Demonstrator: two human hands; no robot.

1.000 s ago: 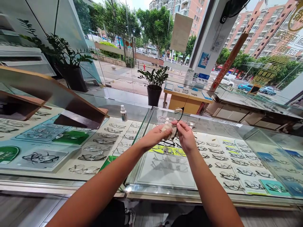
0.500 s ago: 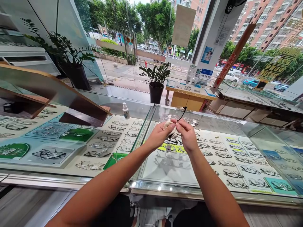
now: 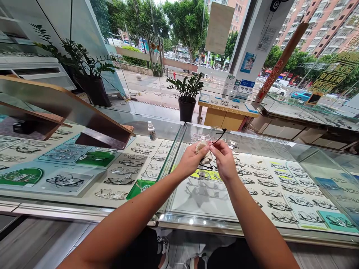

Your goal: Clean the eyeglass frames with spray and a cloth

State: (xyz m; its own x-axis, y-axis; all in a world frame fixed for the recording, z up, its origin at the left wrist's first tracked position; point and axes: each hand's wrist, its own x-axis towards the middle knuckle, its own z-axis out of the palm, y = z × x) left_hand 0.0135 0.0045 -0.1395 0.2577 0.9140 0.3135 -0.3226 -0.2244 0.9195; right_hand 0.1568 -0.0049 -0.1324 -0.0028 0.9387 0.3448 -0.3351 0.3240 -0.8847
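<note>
Over the glass display counter, my left hand point(image 3: 193, 157) is closed on a crumpled pale cloth point(image 3: 206, 157). Close beside it, my right hand point(image 3: 224, 158) pinches a pair of glasses point(image 3: 221, 135). One dark temple arm of the glasses sticks up and to the right past my fingers. The rest of the frame is hidden by my fingers and the cloth. My fingertips nearly meet at the cloth's upper edge. Farther left, a small white bottle point(image 3: 151, 130) stands upright on the counter top.
Rows of eyeglasses point(image 3: 276, 205) lie under the glass on both sides. A wooden-edged stand point(image 3: 112, 130) rises at the left. Behind the counter are a potted plant point(image 3: 186, 106) and a small wooden table point(image 3: 224, 117) bearing glasses.
The view has shifted slightly, moving the scene a little to the right. The temple arm now leans farther right, and more of the cloth shows between my hands.
</note>
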